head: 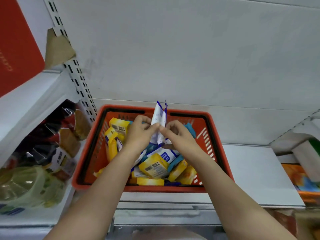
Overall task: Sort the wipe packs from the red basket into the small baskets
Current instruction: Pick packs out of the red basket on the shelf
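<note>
Head view: I look down from the worn camera at both bare forearms reaching into a red basket [218,141] set on a white shelf [259,172].
Left hand [140,131]: its grip is pinching the white-and-blue wipe pack [158,122] between thumb and fingertips, on the pack's left side.
Right hand [176,134]: its grip pinches the same pack from the right, thumb tip almost meeting the left thumb.
Held pack: upright, raised above the heap, its top edge level with the basket's far rim.
Basket contents: yellow wipe packs [154,166] lie jumbled with teal packs [174,163] and another white-and-blue pack [166,155]; one yellow pack [119,126] sits at the far left corner.
Shelf to the left: packaged goods [65,149] and a plastic-wrapped bundle of bottles [26,184], blurred.
Upper left: a red panel [15,49] beside a slotted white upright [76,75].
Right edge: an orange printed box [301,179], only partly in view.
</note>
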The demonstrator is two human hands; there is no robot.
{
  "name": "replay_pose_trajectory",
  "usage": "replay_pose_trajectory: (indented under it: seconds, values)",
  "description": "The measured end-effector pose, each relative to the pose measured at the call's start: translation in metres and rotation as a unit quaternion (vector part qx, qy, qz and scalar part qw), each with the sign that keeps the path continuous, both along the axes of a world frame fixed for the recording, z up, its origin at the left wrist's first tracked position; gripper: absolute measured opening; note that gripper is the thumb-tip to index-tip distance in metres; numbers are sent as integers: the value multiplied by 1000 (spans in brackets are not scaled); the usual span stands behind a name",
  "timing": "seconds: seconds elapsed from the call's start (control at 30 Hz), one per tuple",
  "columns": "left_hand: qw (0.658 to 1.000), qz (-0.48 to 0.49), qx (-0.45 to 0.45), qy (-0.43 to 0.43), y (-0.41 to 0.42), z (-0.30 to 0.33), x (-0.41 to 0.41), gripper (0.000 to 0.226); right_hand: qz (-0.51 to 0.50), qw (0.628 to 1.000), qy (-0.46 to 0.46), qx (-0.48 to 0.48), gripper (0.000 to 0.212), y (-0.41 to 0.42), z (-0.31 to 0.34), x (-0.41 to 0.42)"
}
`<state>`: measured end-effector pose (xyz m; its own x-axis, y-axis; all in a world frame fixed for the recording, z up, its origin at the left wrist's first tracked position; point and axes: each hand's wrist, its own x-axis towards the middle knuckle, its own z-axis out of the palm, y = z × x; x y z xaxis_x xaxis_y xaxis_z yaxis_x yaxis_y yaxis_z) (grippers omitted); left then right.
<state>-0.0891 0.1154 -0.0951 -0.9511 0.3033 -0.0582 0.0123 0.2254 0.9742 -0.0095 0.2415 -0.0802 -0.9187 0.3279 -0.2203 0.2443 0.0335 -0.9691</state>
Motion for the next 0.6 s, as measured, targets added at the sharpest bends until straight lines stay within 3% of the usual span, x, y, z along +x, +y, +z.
replay_pose_trajectory:
  seconds: [0.1,0.2,0.33,0.47,0.6]
  values:
    - [994,-32,87,-58,-8,2,5,10,-10,999,0,-47,32,-10,2,3]
    - [979,-58,137,-137,-18,4,8,23,-81,996,5,-31,25,-12,-2,10]
    - [951,-85,182,-233,-21,6,13,28,-159,984,30,-76,50,-20,-8,24]
    - [899,-180,223,-331,-16,10,28,29,-183,977,59,-93,53,-21,-6,49]
    - [856,-251,203,-404,-6,14,56,59,-209,968,101,-96,49,-10,1,83]
